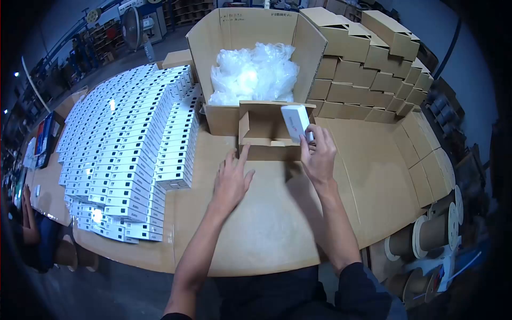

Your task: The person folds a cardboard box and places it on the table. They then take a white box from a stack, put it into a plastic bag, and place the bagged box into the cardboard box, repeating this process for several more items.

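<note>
My right hand (pixel 320 152) grips the lower end of a small white box (pixel 294 120), thumb on one side and fingers on the other. The white box is tilted and raised over the right part of an open brown cardboard box (pixel 266 153). That cardboard box stands on the table in front of me, its inside partly shadowed. My left hand (pixel 232 178) lies with its fingers spread on the table, the index fingertip at the cardboard box's front left edge. Nothing is in my left hand.
White boxes (pixel 125 149) are stacked high at left. A large carton (pixel 306 58) with clear plastic bags (pixel 253 74) stands behind. Brown cartons (pixel 352 74) are piled at back right, spools (pixel 434 232) beyond the table's right edge. Another person's arm (pixel 29 218) shows far left.
</note>
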A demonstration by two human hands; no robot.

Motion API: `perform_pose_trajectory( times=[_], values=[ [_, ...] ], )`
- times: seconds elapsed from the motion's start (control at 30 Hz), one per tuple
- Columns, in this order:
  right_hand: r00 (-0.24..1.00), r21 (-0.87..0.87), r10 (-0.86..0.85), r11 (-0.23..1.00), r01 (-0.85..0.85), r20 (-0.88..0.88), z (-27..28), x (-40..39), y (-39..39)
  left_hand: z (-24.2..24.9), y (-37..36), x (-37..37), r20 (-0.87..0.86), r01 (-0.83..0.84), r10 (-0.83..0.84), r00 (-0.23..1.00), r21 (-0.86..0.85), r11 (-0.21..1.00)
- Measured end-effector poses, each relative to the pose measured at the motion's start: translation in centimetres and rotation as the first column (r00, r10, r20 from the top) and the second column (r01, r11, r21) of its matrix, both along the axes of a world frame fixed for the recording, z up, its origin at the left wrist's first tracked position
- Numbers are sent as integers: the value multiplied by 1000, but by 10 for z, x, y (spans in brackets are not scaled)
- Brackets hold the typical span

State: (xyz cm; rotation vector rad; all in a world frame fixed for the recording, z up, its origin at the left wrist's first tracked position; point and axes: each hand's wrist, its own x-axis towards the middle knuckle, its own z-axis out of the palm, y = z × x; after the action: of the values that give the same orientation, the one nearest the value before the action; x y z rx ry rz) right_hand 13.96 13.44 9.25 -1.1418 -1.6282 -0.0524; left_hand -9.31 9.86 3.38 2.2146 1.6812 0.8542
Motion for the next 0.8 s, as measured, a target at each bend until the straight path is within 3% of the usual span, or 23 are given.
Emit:
perform_pose_trajectory(
  times=[0.27,0.53,0.8],
  values=[
    [996,-100,-57,993,63,66,-31,21,12,-10,6,11,113,-10,7,994,31,999],
    [983,-219,-96,967,129,155,-15,21,12,-4,5,19,239,-27,23,971,13,1000],
    [889,-206,-365,881,426,276,-32,13,36,-11,-6,31,108,-107,98,989,75,991]
  ],
)
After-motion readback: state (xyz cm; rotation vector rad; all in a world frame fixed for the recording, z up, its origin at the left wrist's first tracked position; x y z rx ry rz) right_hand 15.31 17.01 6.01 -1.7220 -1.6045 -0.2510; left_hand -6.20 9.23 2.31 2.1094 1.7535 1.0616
